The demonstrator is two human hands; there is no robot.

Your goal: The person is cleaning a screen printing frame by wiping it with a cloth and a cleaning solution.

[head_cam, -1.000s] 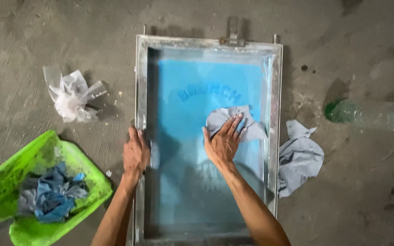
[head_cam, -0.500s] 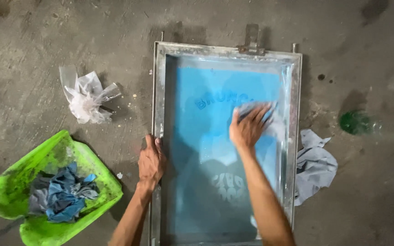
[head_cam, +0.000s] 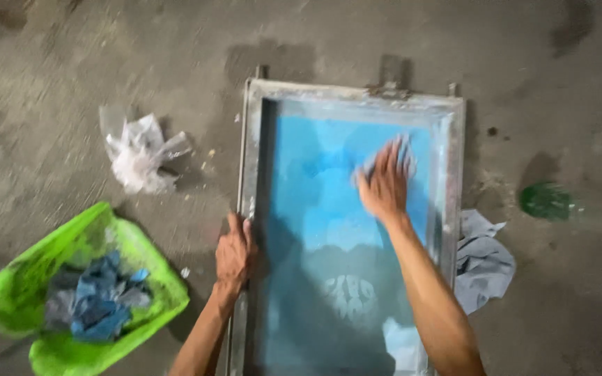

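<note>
Lying flat, screen frame (head_cam: 353,97) long axis away; right hand (head_cam: 383,184) on mesh.

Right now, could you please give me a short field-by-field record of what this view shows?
surface: grey concrete floor
main item: metal-framed screen with blue mesh, lying flat
left hand: grips the screen's left rail
right hand: flat on the mesh, fingers spread, motion-blurred; whether it presses a rag cannot be told
left of screen: crumpled clear bag; green bin holding blue rags
right of screen: grey cloth; green bottle
</note>
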